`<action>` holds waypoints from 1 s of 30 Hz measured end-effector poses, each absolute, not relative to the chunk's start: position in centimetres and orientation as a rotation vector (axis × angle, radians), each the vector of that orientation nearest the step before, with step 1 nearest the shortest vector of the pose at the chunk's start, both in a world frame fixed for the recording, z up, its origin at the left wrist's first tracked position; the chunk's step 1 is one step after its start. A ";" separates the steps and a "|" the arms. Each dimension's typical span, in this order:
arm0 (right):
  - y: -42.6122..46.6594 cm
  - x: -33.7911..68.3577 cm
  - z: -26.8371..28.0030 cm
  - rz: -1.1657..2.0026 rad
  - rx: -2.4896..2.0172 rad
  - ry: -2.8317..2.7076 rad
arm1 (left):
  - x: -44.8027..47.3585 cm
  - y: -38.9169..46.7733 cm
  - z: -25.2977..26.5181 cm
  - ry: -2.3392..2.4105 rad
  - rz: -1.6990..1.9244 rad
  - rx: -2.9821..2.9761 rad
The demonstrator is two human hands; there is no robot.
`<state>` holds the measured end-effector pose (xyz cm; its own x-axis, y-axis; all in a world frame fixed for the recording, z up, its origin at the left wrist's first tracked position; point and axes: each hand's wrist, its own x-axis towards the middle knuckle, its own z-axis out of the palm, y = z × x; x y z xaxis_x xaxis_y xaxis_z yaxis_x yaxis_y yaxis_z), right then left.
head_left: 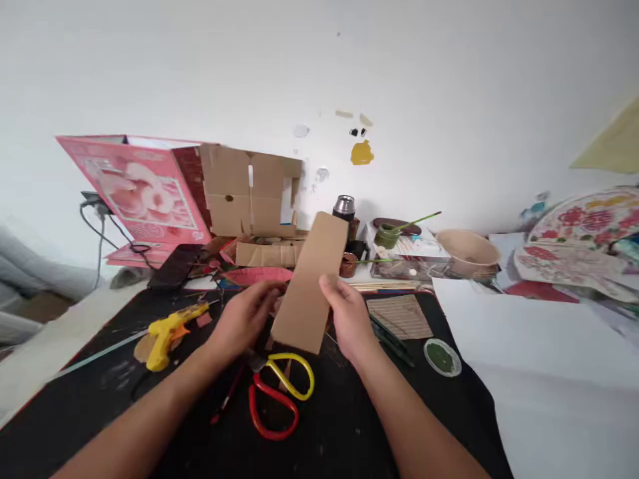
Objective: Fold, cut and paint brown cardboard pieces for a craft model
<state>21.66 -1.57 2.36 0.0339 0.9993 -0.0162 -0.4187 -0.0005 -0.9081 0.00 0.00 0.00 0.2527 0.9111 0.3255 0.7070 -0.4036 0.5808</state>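
Observation:
A long flat strip of brown cardboard (309, 286) is held up at a tilt over the black mat. My right hand (348, 316) grips its right edge, thumb on the face towards me and fingers behind. Beside the strip's left edge, my left hand (249, 313) has its fingers curled, their tips partly hidden; what they hold, if anything, I cannot make out. Just below lies a pair of scissors (279, 392) with one red and one yellow handle. A yellow glue gun (167, 332) with a long glue stick rests left of my left hand.
Behind stand a pink box (140, 193), opened cardboard (249, 189) and a thermos (344, 207). A green paint jar (387, 236), a tan bowl (468, 253), corrugated cardboard (401, 315) and a lid with green paint (442, 357) are on the right. White paper (539, 372) covers the far right.

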 end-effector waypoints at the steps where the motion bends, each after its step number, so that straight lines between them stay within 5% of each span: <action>1: -1.3 22.0 2.4 1.341 -0.935 -0.812 | 0.5 0.1 -0.1 1.460 0.870 2.314; 9: -0.5 23.2 3.0 1.260 -0.999 -0.715 | 2.9 0.5 -1.3 1.361 0.725 2.836; 21: -0.6 23.1 2.6 1.269 -1.035 -0.804 | 3.6 -0.1 -1.6 1.121 0.835 2.795; 30: -1.1 22.3 1.7 1.256 -1.001 -1.033 | 1.7 -0.3 1.7 1.003 1.119 1.394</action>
